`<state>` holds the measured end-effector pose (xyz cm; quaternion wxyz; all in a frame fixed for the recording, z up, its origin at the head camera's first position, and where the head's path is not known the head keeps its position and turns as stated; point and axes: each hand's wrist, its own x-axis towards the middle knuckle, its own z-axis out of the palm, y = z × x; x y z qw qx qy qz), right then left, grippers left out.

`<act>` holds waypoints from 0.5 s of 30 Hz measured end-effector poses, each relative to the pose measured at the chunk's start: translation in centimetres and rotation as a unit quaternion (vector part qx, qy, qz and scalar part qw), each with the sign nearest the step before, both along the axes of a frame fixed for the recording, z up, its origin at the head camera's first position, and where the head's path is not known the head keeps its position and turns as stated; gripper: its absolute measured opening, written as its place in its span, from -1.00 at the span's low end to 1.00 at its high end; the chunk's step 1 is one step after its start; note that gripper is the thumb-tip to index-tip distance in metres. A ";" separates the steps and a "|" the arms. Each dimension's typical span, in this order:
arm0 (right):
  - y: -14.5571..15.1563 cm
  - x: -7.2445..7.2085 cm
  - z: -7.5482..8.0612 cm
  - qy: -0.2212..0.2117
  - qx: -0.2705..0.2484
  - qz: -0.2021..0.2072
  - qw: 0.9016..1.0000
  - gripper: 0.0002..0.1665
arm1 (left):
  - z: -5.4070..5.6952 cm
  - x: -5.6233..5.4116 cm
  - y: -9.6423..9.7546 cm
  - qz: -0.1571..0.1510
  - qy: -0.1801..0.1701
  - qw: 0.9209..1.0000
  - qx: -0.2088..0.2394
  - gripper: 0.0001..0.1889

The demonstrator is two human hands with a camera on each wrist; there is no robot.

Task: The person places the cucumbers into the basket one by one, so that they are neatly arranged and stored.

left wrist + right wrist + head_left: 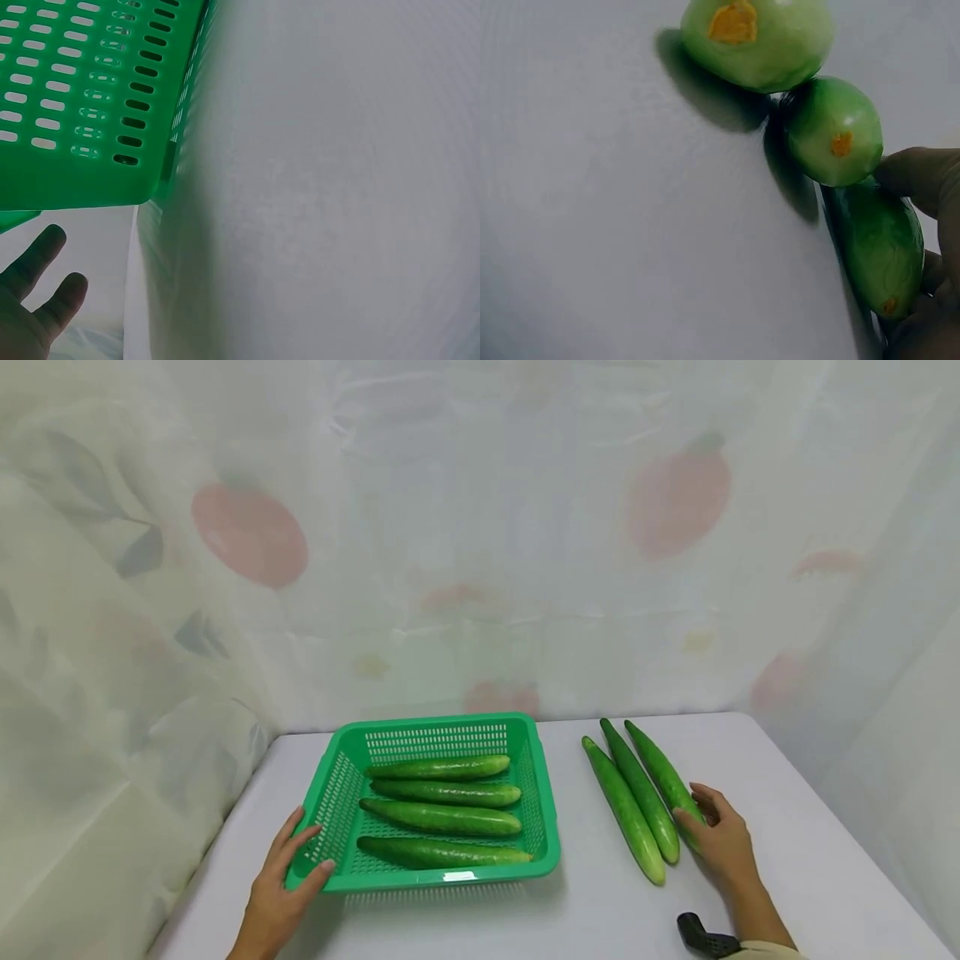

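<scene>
Several green cucumbers (pixel 442 818) lie crosswise in a green plastic basket (pixel 549 827). My left hand (pixel 279 889) is at the basket's near left corner, its fingers and thumb spread over the rim; in the left wrist view, two straight fingers (pixel 64 304) show below the corner. To the right of the basket, three more cucumbers lie side by side on the table, roughly lengthwise. My right hand (pixel 722 837) grips the near end of the rightmost cucumber (pixel 663 772), thumb on one side and fingers on the other. In the right wrist view the thumb (pixel 915 176) overlaps the middle cucumber (pixel 836 135).
A white-covered table (pixel 600 918) bears everything. The leftmost loose cucumber (pixel 626 814) lies nearest the basket. Behind and at both sides hangs a pale printed curtain (pixel 480 568). A black device (pixel 705 937) sits at my right wrist.
</scene>
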<state>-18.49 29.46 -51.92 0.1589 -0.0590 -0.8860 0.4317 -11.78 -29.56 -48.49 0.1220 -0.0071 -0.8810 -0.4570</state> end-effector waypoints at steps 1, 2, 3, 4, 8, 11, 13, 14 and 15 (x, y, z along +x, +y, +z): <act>-0.1 0.0 0.0 -0.001 0.007 -0.001 1.000 -0.34 | 0.0 0.0 0.0 0.001 -0.002 1.000 0.001 -0.45; -0.1 0.0 -0.1 -0.001 0.009 -0.003 1.000 -0.35 | -0.1 0.0 0.0 0.002 -0.002 1.000 0.000 -0.45; -0.1 -0.1 -0.2 -0.003 0.012 -0.006 1.000 -0.35 | -0.1 0.0 0.0 0.003 -0.003 1.000 0.000 -0.45; -0.2 -0.1 -0.3 -0.006 0.017 -0.011 1.000 -0.36 | -0.1 0.0 0.0 0.004 -0.003 1.000 0.000 -0.45; -0.3 -0.1 -0.7 -0.026 0.024 -0.038 0.999 -0.39 | -0.1 0.0 0.0 0.003 -0.003 1.000 0.004 -0.44; -0.5 0.0 -0.7 -0.038 0.017 -0.075 0.996 -0.43 | 0.0 0.0 0.0 0.001 -0.004 1.000 0.007 -0.44; -0.6 0.2 -0.7 -0.042 0.006 -0.102 0.994 -0.45 | 0.0 0.0 0.1 0.000 -0.004 1.000 0.007 -0.43; -0.6 0.3 -0.6 -0.041 -0.002 -0.113 0.993 -0.46 | 0.0 0.0 0.1 0.000 -0.005 1.000 0.008 -0.43; -0.6 0.4 -0.6 -0.040 -0.008 -0.124 0.991 -0.47 | 0.0 0.0 0.1 0.000 -0.005 1.000 0.008 -0.43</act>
